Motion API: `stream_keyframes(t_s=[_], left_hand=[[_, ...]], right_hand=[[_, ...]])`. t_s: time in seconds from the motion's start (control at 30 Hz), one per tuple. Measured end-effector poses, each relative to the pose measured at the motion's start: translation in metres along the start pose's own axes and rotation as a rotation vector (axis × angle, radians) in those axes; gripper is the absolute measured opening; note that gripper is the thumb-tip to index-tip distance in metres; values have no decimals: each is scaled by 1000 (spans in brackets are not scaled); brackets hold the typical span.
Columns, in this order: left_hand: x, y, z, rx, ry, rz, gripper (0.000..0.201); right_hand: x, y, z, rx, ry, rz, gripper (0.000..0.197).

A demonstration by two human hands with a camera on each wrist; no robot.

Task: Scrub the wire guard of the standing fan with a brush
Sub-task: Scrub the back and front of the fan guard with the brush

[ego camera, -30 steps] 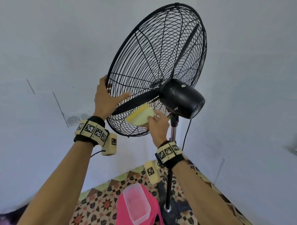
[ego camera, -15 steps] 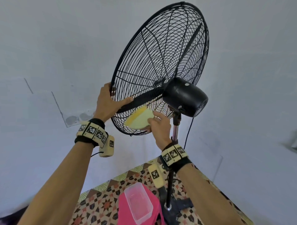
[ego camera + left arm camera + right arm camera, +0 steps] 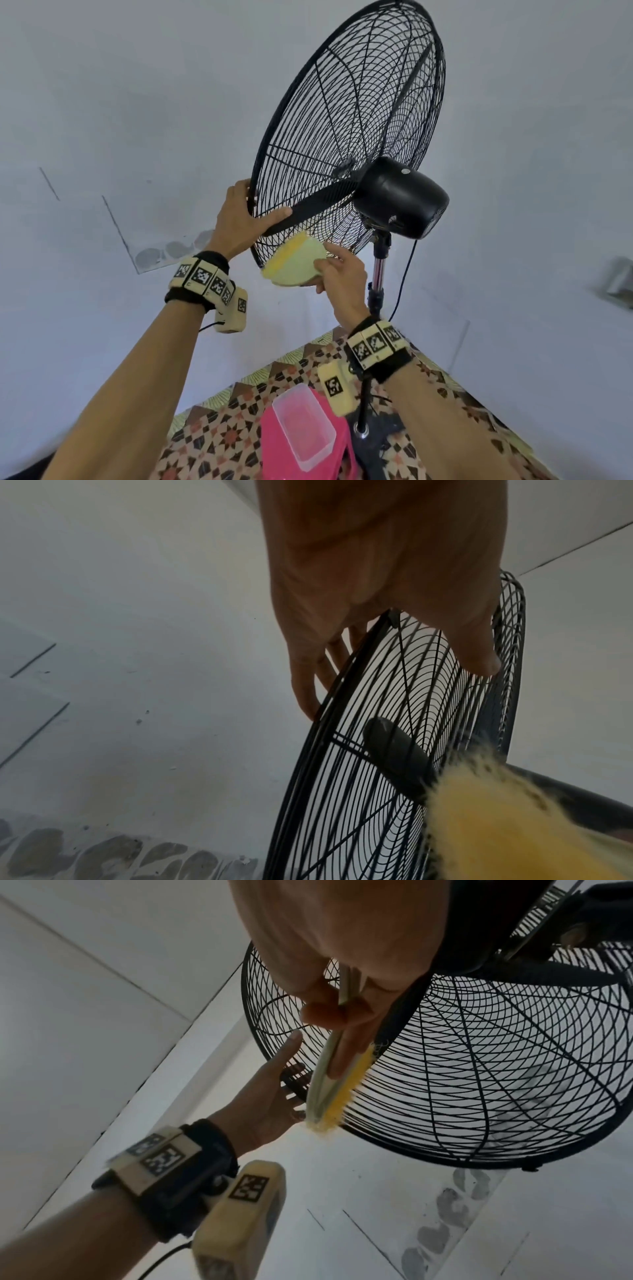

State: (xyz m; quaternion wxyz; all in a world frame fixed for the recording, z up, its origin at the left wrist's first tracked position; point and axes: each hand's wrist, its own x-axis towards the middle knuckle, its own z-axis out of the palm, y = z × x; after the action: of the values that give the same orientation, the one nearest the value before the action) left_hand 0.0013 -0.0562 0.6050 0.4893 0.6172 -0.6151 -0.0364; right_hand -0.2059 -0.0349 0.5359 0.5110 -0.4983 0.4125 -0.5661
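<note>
Since a second ago, brush (image 3: 297, 262) has slid lower and outward along the guard, toward the rim; right hand (image 3: 337, 274): fingers (image 3: 346, 1053) clamped on the brush's pale back, yellow bristles pressed to the rear wires of the wire guard (image 3: 346, 113) near its lower edge; left hand (image 3: 239, 219): fingers wrapped over the guard's rim, thumb laid along a black blade; fan motor (image 3: 399, 197) above a chrome pole (image 3: 378, 270); below, clear tub (image 3: 303, 425) on a pink stool (image 3: 274, 448), patterned mat (image 3: 219, 442).
</note>
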Motion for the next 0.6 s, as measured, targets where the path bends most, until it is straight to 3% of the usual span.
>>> stream_keyframes(t_s=[0.17, 0.4, 0.6], left_hand=[[1, -8, -11, -106, -71, -6, 93], [3, -9, -21, -176, -118, -26, 85], [1, -8, -25, -178, -164, -6, 79]], right_hand=[[24, -6, -8, 153, 268, 70, 42], [-30, 7, 25, 6, 5, 32, 38], [-11, 5, 11, 134, 290, 23, 43]])
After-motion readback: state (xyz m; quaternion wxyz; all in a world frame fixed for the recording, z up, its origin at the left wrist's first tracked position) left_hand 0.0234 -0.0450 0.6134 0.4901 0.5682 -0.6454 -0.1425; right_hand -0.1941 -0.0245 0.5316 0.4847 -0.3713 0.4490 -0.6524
